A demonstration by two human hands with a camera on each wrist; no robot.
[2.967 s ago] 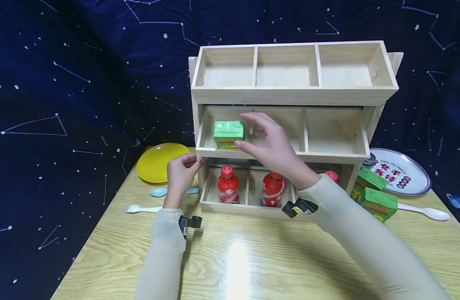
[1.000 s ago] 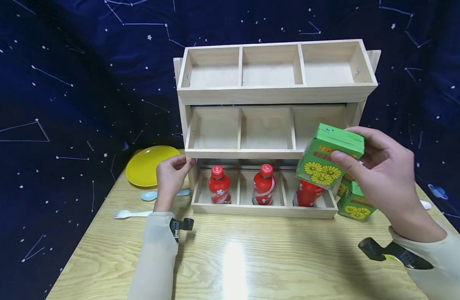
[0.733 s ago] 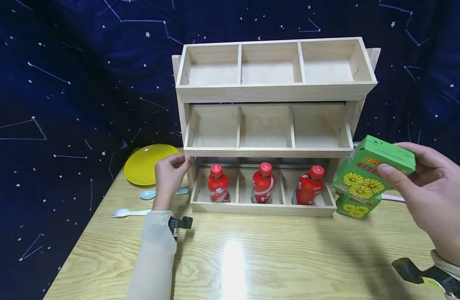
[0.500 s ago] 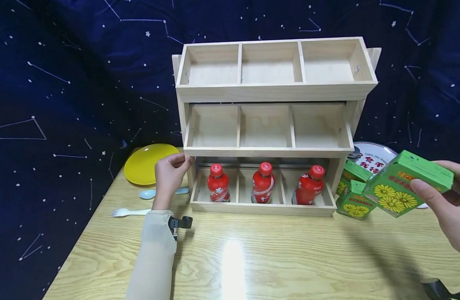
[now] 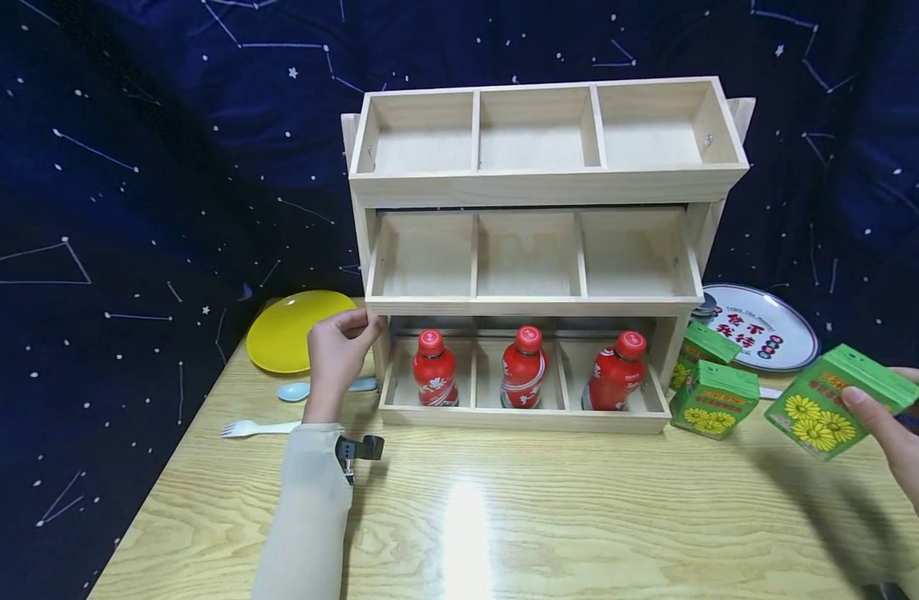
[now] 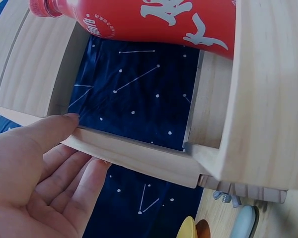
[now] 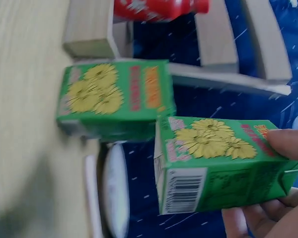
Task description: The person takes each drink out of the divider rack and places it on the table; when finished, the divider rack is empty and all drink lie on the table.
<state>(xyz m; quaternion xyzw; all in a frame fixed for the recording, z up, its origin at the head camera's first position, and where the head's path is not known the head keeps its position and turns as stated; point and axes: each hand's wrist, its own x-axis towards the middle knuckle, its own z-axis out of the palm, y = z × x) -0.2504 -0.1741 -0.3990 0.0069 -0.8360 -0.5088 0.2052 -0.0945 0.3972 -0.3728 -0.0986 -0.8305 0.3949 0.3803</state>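
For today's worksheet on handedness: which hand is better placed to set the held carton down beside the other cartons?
Probably the right hand: it already grips the carton near the other cartons. The left hand holds the rack.

Green carton [image 5: 841, 400]: out of the middle shelf's left compartment, carried across the rack front, now low over the table at the far right, just beside the two cartons [image 5: 710, 379] standing there.
Right hand [image 5: 905, 450]: withdrawn from the shelf to the right edge, fingers clamped on the carton.
Middle shelf [image 5: 530, 304]: emptied.
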